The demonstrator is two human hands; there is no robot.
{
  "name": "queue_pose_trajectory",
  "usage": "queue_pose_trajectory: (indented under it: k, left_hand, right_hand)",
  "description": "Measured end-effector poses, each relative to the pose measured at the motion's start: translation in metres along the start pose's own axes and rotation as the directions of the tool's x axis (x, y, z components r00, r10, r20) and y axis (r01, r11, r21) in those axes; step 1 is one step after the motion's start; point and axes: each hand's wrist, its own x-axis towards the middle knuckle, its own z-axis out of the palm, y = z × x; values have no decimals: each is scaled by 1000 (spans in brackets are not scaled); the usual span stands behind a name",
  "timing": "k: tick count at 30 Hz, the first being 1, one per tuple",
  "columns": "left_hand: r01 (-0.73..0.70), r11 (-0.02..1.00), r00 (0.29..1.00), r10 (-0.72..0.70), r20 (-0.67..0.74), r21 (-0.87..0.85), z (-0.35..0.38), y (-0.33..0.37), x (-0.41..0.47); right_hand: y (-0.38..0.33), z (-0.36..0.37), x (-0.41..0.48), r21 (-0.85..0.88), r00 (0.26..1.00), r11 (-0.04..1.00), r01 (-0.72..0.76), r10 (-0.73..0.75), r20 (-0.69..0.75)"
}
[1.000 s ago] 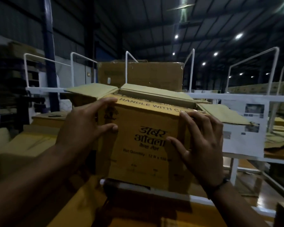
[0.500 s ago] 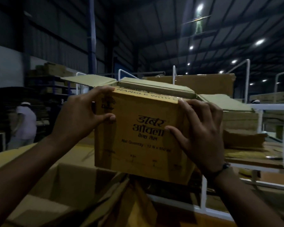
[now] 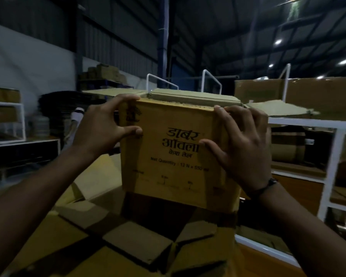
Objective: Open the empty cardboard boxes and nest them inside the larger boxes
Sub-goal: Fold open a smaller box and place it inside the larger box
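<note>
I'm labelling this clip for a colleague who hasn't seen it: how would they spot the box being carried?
Look at the middle of the view, in front of the white metal racks. There the left hand and right hand grip the yellow box by its sides. Unlike the plain cartons around it, it has black Hindi lettering and open top flaps.

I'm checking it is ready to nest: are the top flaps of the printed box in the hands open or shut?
Open. The printed box, held by the left hand and right hand, has its top flaps splayed outward. Whether it is empty cannot be told.

Yellow-brown box (image 3: 174, 152), black lettering
Its raised flaps (image 3: 194, 95) show dull olive-tan; the rack frame (image 3: 332, 156) beside it is white.
</note>
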Motion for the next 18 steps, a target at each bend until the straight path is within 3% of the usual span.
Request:
queue_pose_trajectory:
  k: [6,11,18]
  left_hand:
    - [79,996,996,-81,42,45,-4,-51,-1]
    - [143,988,975,-149,164,49,16,-98,-10]
    - [254,963,947,-227,229,-95,48,-154,-26]
  right_hand:
    - [-26,45,4,61,997,998,21,-25,67]
    - [-45,83,-4,68,981,998,1,-14,196]
    - [-72,107,4,-16,949,996,83,-74,307]
